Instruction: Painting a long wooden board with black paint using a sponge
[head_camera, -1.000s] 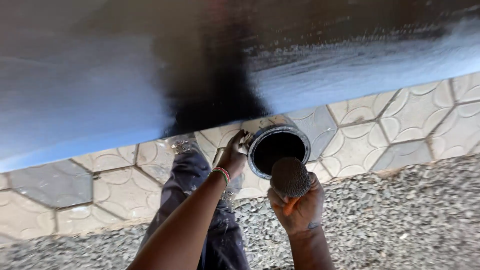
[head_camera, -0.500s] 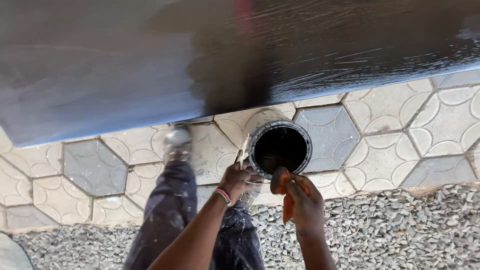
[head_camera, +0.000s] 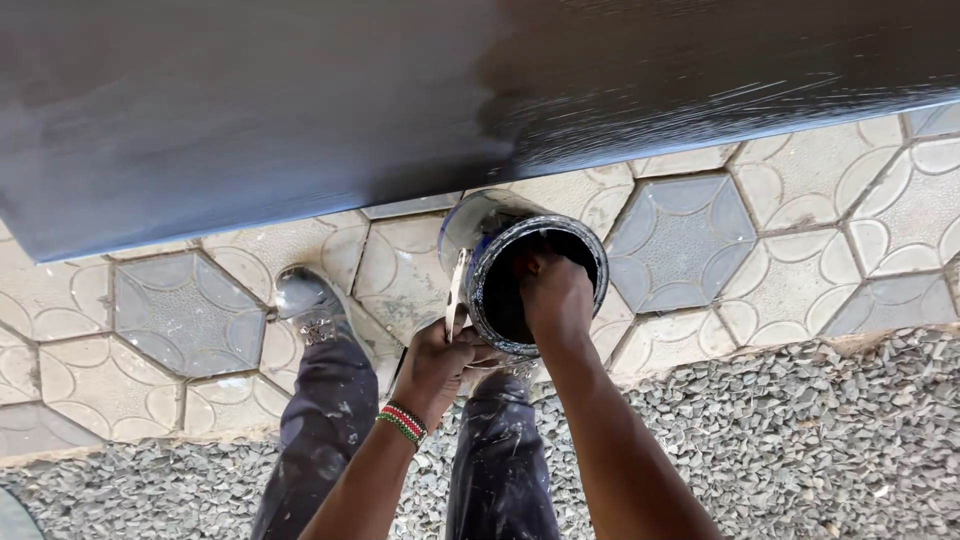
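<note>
The left hand (head_camera: 440, 355) is closed around the near rim of a round metal paint can (head_camera: 520, 270), gripping it at about 7 o'clock on the opening and holding it tilted so its mouth faces up toward the camera. The right hand (head_camera: 555, 295) is plunged into the mouth of the can, fingers out of sight in the dark interior, so I cannot tell how far it is open or whether it has hold of anything in there. The can hangs between the person's knees and the large dark panel (head_camera: 400, 110) that fills the top of the view, over a floor of patterned paving tiles (head_camera: 800, 230), with a gravel strip (head_camera: 820, 440) toward 5 o'clock and one paint-flecked shoe (head_camera: 305, 300) at 9 o'clock of the can. To do this well, I would judge the holding grip should stay firm and the tilt modest, since the dark coating inside looks wet and could run over the lip onto the trousers (head_camera: 320, 440). The reaching wrist should clear the sharp rim, and anything drawn out is best wiped against the inner edge.
</note>
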